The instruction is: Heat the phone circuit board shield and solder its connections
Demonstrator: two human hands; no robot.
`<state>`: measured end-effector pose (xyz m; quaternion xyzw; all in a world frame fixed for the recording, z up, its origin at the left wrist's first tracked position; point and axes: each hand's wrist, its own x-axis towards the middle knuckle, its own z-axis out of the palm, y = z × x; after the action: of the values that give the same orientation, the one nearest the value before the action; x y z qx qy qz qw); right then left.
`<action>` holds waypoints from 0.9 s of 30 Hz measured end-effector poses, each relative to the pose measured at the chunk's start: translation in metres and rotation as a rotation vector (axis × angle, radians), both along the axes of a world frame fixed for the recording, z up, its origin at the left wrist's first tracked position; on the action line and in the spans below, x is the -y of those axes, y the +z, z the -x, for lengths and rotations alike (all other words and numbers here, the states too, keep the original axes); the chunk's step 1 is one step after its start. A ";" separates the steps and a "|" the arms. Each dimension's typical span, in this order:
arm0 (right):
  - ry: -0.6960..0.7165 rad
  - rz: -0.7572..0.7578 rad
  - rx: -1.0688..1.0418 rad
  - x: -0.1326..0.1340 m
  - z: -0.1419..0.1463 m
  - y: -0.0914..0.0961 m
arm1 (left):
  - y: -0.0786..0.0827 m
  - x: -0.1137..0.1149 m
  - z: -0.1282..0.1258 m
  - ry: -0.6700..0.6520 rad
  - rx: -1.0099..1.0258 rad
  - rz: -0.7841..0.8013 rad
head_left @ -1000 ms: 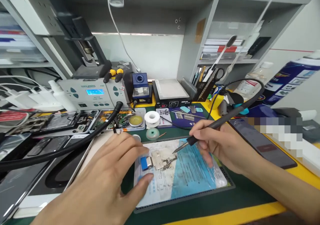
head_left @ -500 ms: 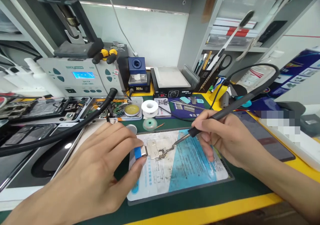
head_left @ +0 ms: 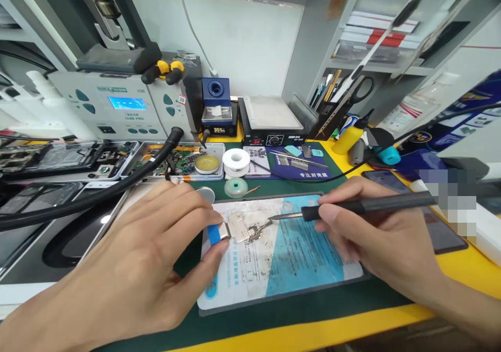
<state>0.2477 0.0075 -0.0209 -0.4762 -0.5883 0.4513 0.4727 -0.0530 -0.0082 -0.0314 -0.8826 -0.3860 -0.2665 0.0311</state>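
My left hand (head_left: 156, 258) pinches a small blue and silver end piece (head_left: 215, 233) between thumb and fingers. Joined to it, or touching it, is a thin metal-plated circuit board (head_left: 256, 230) lying over the white and blue printed mat (head_left: 301, 284); the exact join is hard to make out. With its fingers wrapped round the dark handle, my right hand (head_left: 376, 232) holds a soldering iron (head_left: 332, 210). The iron lies nearly level, its tip at the far right end of the board. Whether tip and board touch, I cannot tell.
A solder spool (head_left: 236, 160), a tin of amber paste (head_left: 206, 164) and a green reel (head_left: 236, 186) stand behind the mat. A thick black hose (head_left: 117, 195) crosses the left side. Further back are a hot-air station (head_left: 125, 107) and a hot plate (head_left: 274, 120).
My right hand has lowered the iron's handle and swung it to the right, so it lies flatter. The tip stays by the board's end. My left hand keeps its pinch.
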 end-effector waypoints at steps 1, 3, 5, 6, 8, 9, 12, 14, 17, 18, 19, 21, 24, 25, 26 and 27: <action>-0.024 -0.067 0.052 0.002 0.000 -0.001 | 0.000 0.000 0.000 -0.001 0.005 -0.002; -0.060 -0.183 0.147 0.005 0.001 -0.001 | -0.001 0.000 0.000 0.005 0.014 0.000; -0.068 -0.246 0.200 0.005 0.002 0.000 | -0.003 -0.001 0.000 0.010 0.015 -0.012; -0.070 -0.256 0.212 0.005 0.002 0.000 | -0.004 -0.002 0.000 0.010 0.011 -0.019; -0.081 -0.251 0.225 0.005 0.003 0.001 | -0.005 -0.003 0.000 0.010 0.009 -0.039; -0.081 -0.246 0.237 0.005 0.003 0.002 | -0.005 -0.003 0.000 0.009 0.007 -0.043; -0.072 -0.247 0.284 0.005 0.004 0.004 | -0.005 -0.004 -0.001 -0.005 0.014 -0.049; -0.062 -0.250 0.297 0.005 0.005 0.005 | -0.005 -0.005 -0.002 -0.012 0.019 -0.049; -0.071 -0.247 0.264 0.006 0.006 0.004 | -0.006 -0.005 -0.002 -0.008 0.026 -0.033; -0.075 -0.249 0.251 0.006 0.006 0.003 | -0.006 -0.005 -0.002 -0.010 0.022 -0.027; -0.078 -0.252 0.245 0.007 0.006 0.002 | -0.007 -0.005 -0.002 -0.005 0.030 -0.023; -0.080 -0.250 0.264 0.008 0.005 0.002 | -0.009 -0.004 0.000 0.003 0.043 -0.015; -0.094 -0.234 0.306 0.009 0.005 0.002 | -0.009 -0.002 0.002 0.003 0.043 -0.019; -0.101 -0.233 0.312 0.009 0.005 0.003 | -0.009 -0.002 0.002 -0.003 0.028 -0.020; -0.104 -0.234 0.314 0.010 0.005 0.003 | -0.008 -0.002 0.002 -0.012 0.015 -0.020; -0.105 -0.236 0.315 0.010 0.006 0.003 | -0.008 -0.003 0.002 -0.015 0.016 -0.023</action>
<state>0.2421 -0.0020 -0.0174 -0.5122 -0.6780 0.2739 0.4504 -0.0552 -0.0054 -0.0393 -0.8829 -0.3764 -0.2783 0.0361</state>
